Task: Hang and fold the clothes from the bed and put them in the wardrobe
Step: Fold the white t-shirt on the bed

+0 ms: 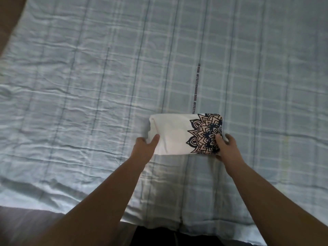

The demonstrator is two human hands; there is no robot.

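A white garment (175,134), folded into a compact rectangle with a dark mandala print on its right part, lies on the bed (88,86). My left hand (144,148) grips its left near edge, thumb on top and fingers hidden beneath the fabric. My right hand (226,148) grips the right end, thumb pressing on the print and fingers curled round the edge. Both forearms reach in from the bottom of the view.
The bed is covered by a pale blue checked sheet with a line of printed text (195,89) beyond the garment. The bed's near edge (71,208) runs across the bottom, dark floor (26,226) below it. A brown surface (8,15) shows at top left.
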